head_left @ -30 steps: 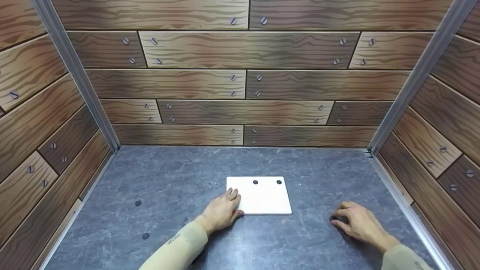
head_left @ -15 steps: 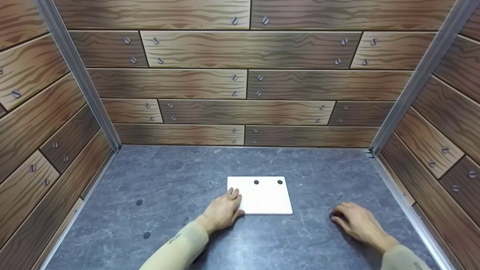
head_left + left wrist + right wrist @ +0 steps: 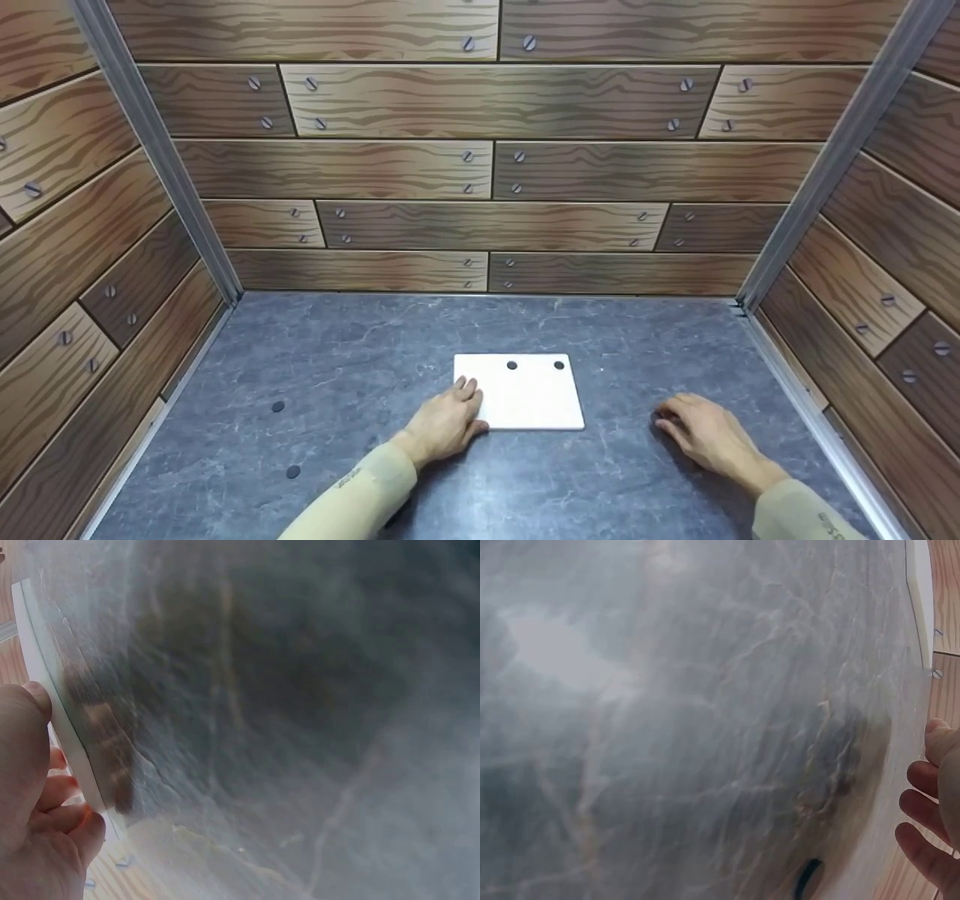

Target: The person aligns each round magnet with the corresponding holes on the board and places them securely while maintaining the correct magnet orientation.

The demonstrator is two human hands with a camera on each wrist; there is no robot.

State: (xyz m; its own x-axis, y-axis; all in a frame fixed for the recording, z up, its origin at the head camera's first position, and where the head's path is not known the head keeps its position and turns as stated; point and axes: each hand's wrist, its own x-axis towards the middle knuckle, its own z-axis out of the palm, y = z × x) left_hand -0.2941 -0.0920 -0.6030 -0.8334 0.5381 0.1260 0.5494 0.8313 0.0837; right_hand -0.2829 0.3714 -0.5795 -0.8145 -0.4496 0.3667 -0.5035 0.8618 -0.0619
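A white board (image 3: 529, 394) lies flat on the dark marbled tabletop. My left hand (image 3: 446, 420) holds its left side, with fingers resting on top and the thumb at the near edge. Two small black discs, a middle one (image 3: 512, 365) and a corner one (image 3: 559, 365), sit along the board's far edge. Right of the board, my right hand (image 3: 705, 431) has thumb and forefinger brought together over the tabletop. A dark bit of a black disc (image 3: 655, 417) shows at those fingertips, mostly hidden. In the right wrist view, a dark disc (image 3: 808, 879) appears near that hand.
Two more black discs lie at the left of the tabletop (image 3: 352, 345), a farther disc (image 3: 278, 406) and a nearer disc (image 3: 293, 472). Wood-patterned walls surround the back and sides, with a back wall (image 3: 405, 169) and metal corner strips (image 3: 832, 150).
My right hand has shifted slightly away from me and leftward, and the disc at its fingertips is now less visible. My left hand and the board have stayed in place.
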